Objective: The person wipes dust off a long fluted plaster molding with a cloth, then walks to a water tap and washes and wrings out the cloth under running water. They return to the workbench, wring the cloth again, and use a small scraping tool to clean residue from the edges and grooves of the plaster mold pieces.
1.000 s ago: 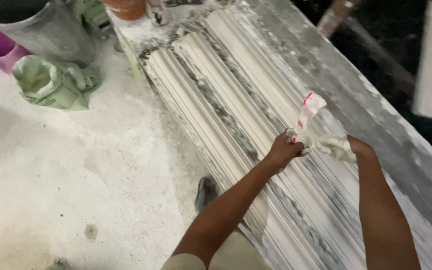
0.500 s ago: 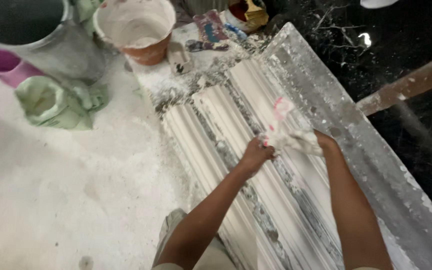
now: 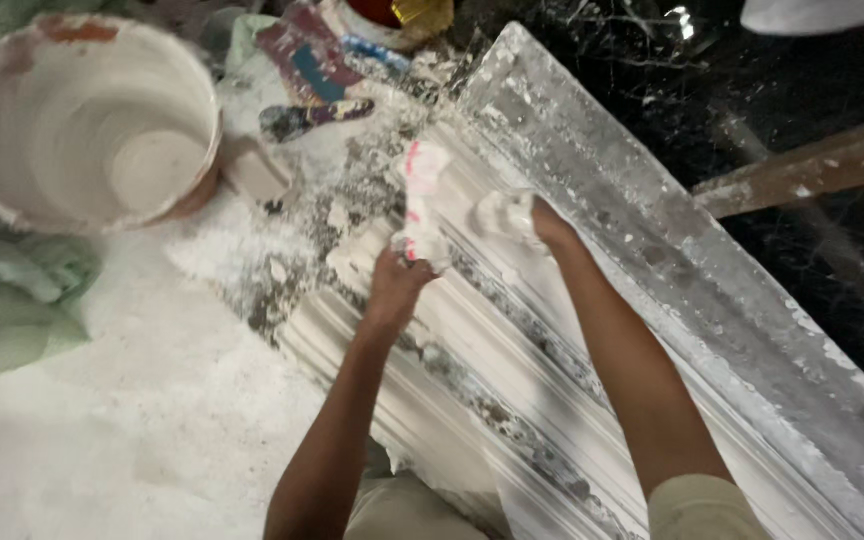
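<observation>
White plaster dust covered the floor [image 3: 102, 440] where you worked. Your left hand [image 3: 397, 285] was closed on a white-and-pink cloth [image 3: 420, 205] that ran up and away from it; your right hand [image 3: 542, 222], just beside, clutched its other bunched end. Both pressed on the ribbed plaster moulding [image 3: 512, 370], which ran diagonally beneath your arms, bucket [image 3: 82, 125] well left.
</observation>
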Motion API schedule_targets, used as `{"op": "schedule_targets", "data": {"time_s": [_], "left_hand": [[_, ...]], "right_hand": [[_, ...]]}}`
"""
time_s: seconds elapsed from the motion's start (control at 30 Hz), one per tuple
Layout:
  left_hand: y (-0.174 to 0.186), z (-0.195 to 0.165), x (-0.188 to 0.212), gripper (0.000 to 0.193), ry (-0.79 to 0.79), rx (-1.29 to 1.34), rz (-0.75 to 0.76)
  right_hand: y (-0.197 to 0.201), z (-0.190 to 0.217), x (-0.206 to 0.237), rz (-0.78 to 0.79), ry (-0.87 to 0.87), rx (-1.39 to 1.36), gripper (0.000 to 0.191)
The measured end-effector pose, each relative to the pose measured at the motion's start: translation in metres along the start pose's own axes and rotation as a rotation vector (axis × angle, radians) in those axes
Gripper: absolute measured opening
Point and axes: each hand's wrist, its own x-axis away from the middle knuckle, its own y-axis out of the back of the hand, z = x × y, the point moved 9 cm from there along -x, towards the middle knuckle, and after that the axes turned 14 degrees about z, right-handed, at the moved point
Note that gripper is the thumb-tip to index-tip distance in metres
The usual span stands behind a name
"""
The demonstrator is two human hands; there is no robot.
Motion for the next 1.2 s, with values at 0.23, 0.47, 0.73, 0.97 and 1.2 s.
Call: {"op": "schedule_targets", "data": {"time_s": [0.23,0.47,0.73,0.97,1.2], "left_hand": [[0.062,-0.029,-0.032,0.032,-0.005,-0.034,-0.038],[0.100,-0.034,-0.038,0.030,0.056,-0.087,-0.087],[0.113,-0.033,-0.065,0.040,0.040,0.064,-0.063],[0.095,-0.052,-0.093,0.025,0.012,-0.174,-0.028],[0.054,-0.062,-0.109,0.027,-0.002,-0.147,0.025]], "right_hand": [[-0.016,0.064,-0.088,-0.191,0.243,0.074,0.032],[-0.027,0.120,-0.156,-0.091,0.539,-1.064,0.023],[-0.038,0.130,-0.122,-0.085,0.496,-0.700,0.022],[-0.028,0.108,-0.096,-0.230,0.378,-0.314,0.030],[-0.032,0.085,-0.053,-0.215,0.351,0.025,0.058]]}}
